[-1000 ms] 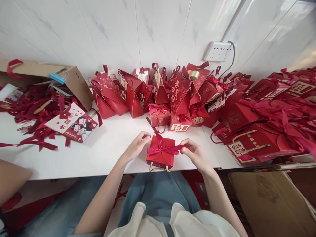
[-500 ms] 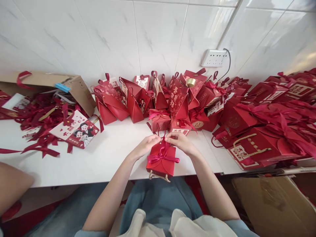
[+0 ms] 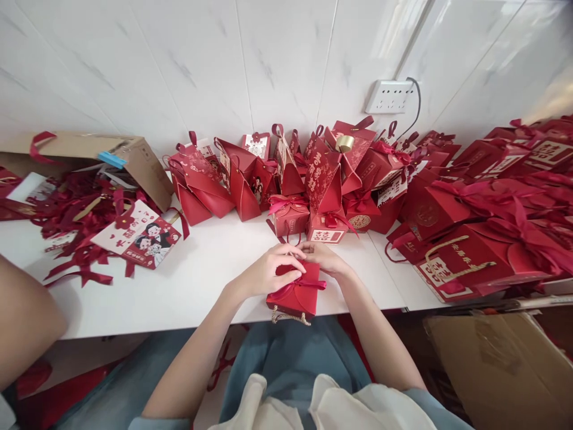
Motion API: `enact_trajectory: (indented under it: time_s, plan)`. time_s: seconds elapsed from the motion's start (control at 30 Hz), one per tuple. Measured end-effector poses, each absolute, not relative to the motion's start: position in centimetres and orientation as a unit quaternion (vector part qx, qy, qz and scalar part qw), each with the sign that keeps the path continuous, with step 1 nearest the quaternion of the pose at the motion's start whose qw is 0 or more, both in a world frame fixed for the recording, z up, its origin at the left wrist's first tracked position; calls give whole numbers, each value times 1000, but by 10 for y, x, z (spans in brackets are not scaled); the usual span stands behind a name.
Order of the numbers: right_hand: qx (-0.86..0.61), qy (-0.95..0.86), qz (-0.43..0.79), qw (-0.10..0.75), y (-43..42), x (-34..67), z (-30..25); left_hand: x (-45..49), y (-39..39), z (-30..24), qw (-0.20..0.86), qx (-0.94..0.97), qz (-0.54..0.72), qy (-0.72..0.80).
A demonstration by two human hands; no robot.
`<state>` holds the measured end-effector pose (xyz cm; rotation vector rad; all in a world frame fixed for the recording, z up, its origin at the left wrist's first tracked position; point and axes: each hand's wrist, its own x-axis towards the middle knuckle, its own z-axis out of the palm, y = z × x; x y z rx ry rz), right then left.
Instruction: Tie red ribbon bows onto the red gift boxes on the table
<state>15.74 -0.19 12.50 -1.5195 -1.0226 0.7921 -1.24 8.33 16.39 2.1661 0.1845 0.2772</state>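
While the white desk is carrying most of the scene, a heap of ribboned red boxes is crowding its right end and a row of red gift bags is leaning against the tiled wall. An open cardboard box is lying on its side at the left, loose ribbons are spilling out beside it, and a printed card is resting on their edge. Another person's arm is showing at the far left, well apart from the work. A small red box is sitting at the desk's near edge, directly in front of the person, with its rope handle hanging over the edge. The left hand is curling over the lid, fingers closing on the ribbon. The right hand is meeting it at the far side of the lid; whether it is gripping cannot be told, as the left fingers are covering the spot. Judgement: the ribbon is already lying across the closed flaps, but no finished bow is showing yet.
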Motion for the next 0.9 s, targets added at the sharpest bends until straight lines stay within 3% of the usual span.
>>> enact_trajectory:
  time_s: [0.2,0.33,0.47,0.57,0.73,0.8,0.9]
  plan:
    - [-696,-354,288,555,-45,161,125,-25,76,161,464,863,134,150]
    - [-735,-323,204,560,-84,155,131,-45,63,167,415,863,144,251]
    - [-732,-374,200,533,-105,146,133,-66,38,180,370,851,94,361]
    - [-679,-461,260,509,-105,141,130,-83,19,191,419,826,14,377]
    - [-660,-517,321,441,-94,137,123,-102,22,208,554,782,-107,265]
    - [-675,-513,295,440,-91,138,125,-98,36,207,567,775,-59,271]
    - [-700,-490,224,468,-87,137,136,-79,62,193,493,791,150,330]
